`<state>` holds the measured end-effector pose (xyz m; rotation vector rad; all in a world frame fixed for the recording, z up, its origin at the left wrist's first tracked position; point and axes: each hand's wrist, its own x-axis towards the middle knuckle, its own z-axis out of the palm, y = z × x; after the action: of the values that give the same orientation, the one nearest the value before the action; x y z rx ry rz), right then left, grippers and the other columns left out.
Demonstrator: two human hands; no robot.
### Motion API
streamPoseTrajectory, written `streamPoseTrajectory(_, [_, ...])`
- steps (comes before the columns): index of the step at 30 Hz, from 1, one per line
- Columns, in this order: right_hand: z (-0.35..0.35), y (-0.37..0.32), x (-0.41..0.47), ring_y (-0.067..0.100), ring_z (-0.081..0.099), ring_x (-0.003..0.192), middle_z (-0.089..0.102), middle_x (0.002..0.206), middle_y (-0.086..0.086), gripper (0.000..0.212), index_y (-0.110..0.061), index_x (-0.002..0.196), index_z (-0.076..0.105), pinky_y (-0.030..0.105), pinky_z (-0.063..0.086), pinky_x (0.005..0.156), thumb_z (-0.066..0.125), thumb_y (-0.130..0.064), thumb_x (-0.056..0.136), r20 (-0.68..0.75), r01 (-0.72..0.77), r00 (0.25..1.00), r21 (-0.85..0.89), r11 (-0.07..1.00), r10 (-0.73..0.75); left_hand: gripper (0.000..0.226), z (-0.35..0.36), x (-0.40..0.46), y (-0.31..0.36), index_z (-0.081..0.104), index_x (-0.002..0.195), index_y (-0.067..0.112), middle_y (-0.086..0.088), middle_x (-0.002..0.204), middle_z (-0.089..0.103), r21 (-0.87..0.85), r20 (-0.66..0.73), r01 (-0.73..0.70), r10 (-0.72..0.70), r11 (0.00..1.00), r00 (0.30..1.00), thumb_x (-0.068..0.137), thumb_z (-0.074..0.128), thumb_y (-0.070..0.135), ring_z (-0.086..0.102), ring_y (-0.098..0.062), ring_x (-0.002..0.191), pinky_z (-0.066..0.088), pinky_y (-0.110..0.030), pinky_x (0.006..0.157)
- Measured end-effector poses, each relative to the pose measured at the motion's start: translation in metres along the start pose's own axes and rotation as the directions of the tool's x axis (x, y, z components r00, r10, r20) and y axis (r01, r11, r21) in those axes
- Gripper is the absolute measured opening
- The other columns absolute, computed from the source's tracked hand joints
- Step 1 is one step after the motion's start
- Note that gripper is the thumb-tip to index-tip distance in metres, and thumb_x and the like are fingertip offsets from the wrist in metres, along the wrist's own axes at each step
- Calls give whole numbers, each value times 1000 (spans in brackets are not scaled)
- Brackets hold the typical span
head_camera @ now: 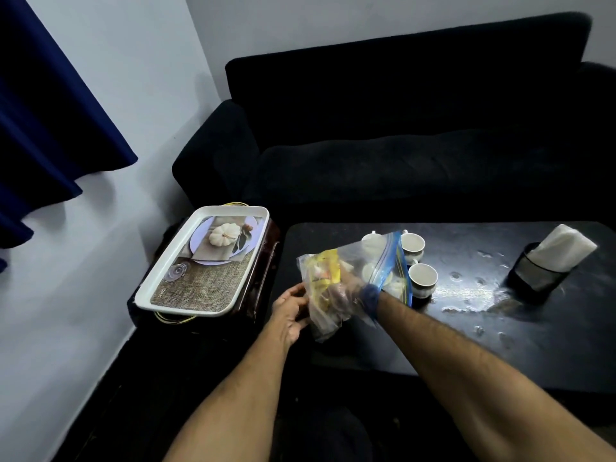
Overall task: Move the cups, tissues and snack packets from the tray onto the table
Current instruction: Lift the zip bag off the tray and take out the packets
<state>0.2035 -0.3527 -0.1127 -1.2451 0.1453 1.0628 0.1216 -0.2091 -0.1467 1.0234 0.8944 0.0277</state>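
Snack packets (325,275) sit inside the zip bag (383,261); your right hand (343,295) reaches in gripping them, left hand (291,311) pinching the bag's bottom.

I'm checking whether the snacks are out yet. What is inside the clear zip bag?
The right hand is inside the clear zip bag, on a yellow snack packet. The crumpled plastic hides anything else in it. The left hand holds its bottom.

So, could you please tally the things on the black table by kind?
Cups: 3
Tissue holders with tissues: 1
Zip bags of snack packets, held in both hands over the table: 1
Total: 5
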Motion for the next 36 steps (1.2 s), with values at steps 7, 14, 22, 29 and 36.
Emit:
streamPoseTrajectory(7, [2, -16, -9, 46, 46, 129, 40, 146, 34, 44, 3, 137, 45, 40, 55, 85, 51, 3, 94, 74, 143, 989, -216, 966, -130, 41, 4, 6, 13, 73, 106, 3, -20, 101, 74, 64, -10, 71, -70, 995, 997, 92, 62, 39, 69, -36, 100, 56, -51, 87])
streamPoseTrajectory(14, [7, -25, -14, 32, 52, 115, 48, 141, 26, 56, 1, 143, 40, 47, 43, 102, 60, 5, 90, 62, 206, 978, -372, 905, -197, 40, 5, 0, 23, 69, 115, 1, -20, 114, 70, 88, -60, -10, 16, 996, 998, 90, 68, 32, 67, -37, 106, 54, -52, 93])
streamPoseTrajectory(22, [8, -36, -29, 34, 63, 86, 62, 97, 19, 30, 9, 115, 62, 46, 57, 74, 54, 13, 86, -53, 314, 940, -245, 917, -336, 32, -1, -10, 50, 69, 111, 6, -6, 85, 67, 228, -311, -270, 333, 935, 890, 99, 54, 32, 60, -18, 70, 46, -23, 54])
streamPoseTrajectory(29, [8, -61, -45, 28, 71, 63, 72, 77, 18, 37, -5, 101, 70, 35, 56, 51, 76, 5, 65, -147, 381, 914, -11, 924, -379, 34, -9, -18, 67, 54, 69, 13, -8, 68, 59, 105, -453, -279, 296, 955, 841, 101, 48, 22, 58, -24, 63, 54, -38, 64])
streamPoseTrajectory(36, [11, -60, -49, 14, 66, 45, 67, 64, 7, 27, -27, 80, 73, 27, 51, 43, 70, 0, 75, -218, 444, 850, -191, 875, -479, 26, -11, -34, 50, 62, 108, 1, -22, 94, 70, 73, -58, -2, 7, 997, 998, 95, 62, 23, 71, -35, 84, 60, -51, 75])
